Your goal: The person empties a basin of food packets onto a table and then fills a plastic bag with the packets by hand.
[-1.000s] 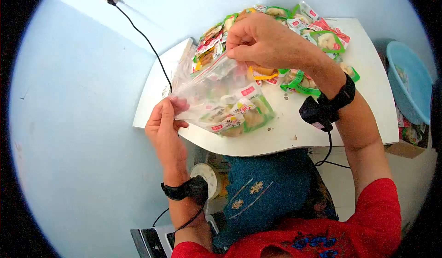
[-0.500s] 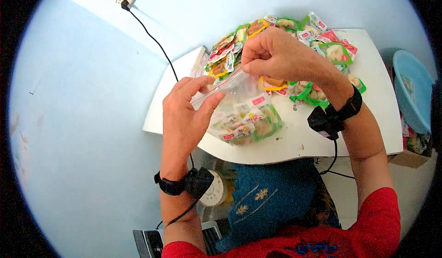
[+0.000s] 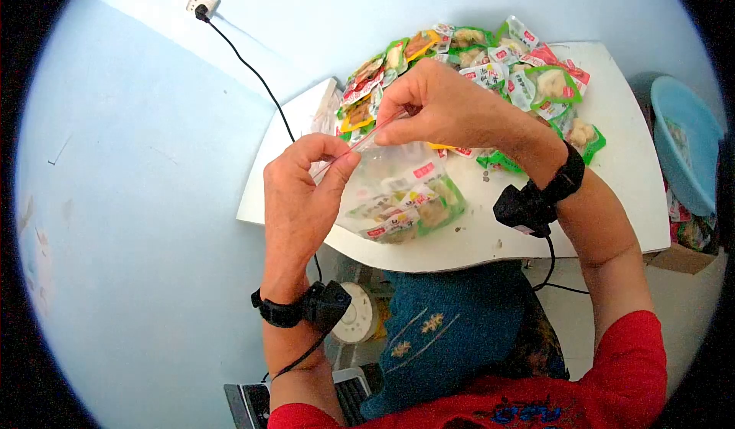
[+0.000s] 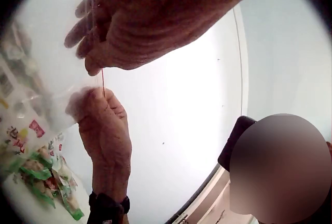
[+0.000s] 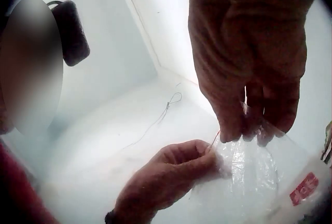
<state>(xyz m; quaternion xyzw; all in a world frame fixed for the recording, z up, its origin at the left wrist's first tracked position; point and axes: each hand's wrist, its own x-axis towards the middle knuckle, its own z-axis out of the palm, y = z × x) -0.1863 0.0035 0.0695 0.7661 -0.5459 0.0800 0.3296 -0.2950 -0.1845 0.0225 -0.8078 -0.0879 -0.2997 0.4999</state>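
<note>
A clear zip-lock bag hangs between my hands over the front of the white table, its red-lined zip edge slanting up to the right. Inside it are several small food packets with green borders and red labels. My left hand pinches the zip edge at its lower left between thumb and fingers. Higher along the same edge, my right hand pinches the bag with thumb and curled fingers. In the right wrist view, the left hand grips the edge close beside the right fingertips.
A heap of food packets covers the back of the white table. A blue basin stands at the right above a cardboard box. A black cable runs from the wall socket behind the table.
My left hand has moved from the bag's lower left corner up onto the zip edge and now pinches it nearer the right hand. The right hand keeps its hold, slightly lower.
</note>
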